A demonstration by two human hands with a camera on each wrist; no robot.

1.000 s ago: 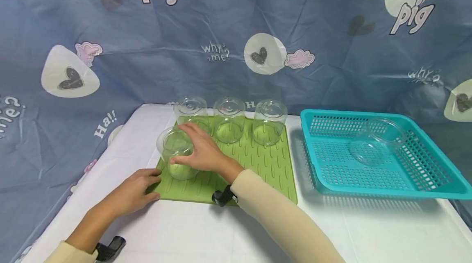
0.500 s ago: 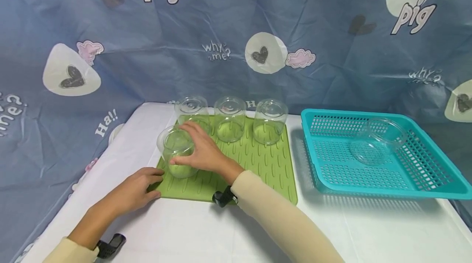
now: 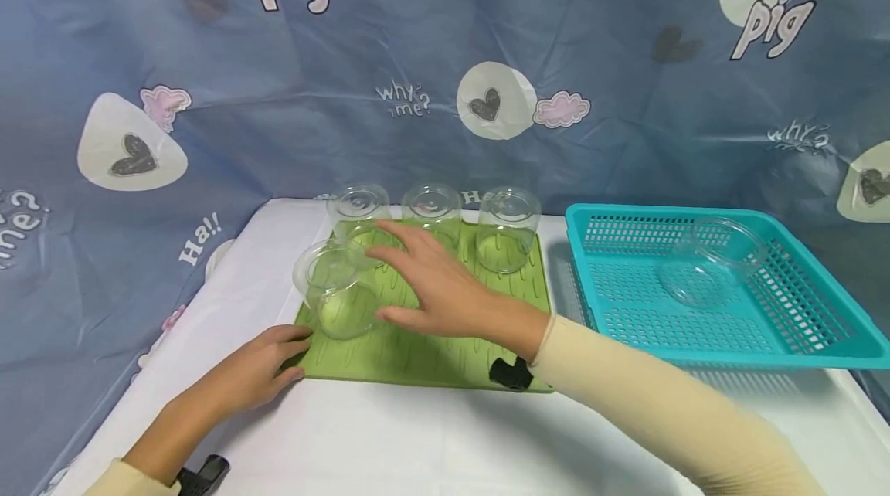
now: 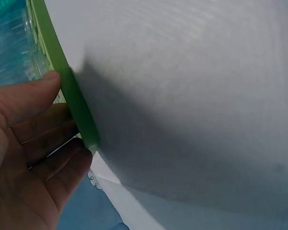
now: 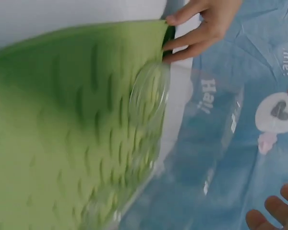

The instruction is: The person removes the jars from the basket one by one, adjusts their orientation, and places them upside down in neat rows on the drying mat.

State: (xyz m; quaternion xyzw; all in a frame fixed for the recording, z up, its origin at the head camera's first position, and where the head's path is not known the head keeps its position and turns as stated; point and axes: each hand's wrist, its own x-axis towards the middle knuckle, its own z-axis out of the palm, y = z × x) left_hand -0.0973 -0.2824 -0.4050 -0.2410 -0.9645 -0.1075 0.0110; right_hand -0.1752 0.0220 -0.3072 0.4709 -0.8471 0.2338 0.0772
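Observation:
A clear plastic cup [image 3: 339, 299] stands on the front left part of a ribbed green drying mat [image 3: 431, 361]. Just to its right is my right hand [image 3: 445, 291], thumb and fingers spread apart and holding nothing. In the right wrist view, the fingertips [image 5: 278, 208] are separate from the see-through cup [image 5: 197, 129]. My left hand [image 3: 260, 363] holds the mat's front left corner; the left wrist view has the thumb [image 4: 38, 91] against one edge and the fingers round the corner. Three more clear cups, including the right one [image 3: 509, 229], line the mat's back, partly hidden by my right hand.
To the right, a turquoise plastic basket [image 3: 702, 361] has another clear cup [image 3: 709, 264] lying on its side in it. White cloth [image 3: 375, 434] covers the table. A blue printed sheet [image 3: 417, 32] hangs close behind the cups.
My right hand has let go of the front left cup and moved right, its fingers spreading. The cup stays standing on the mat. My left hand remains at the mat's corner.

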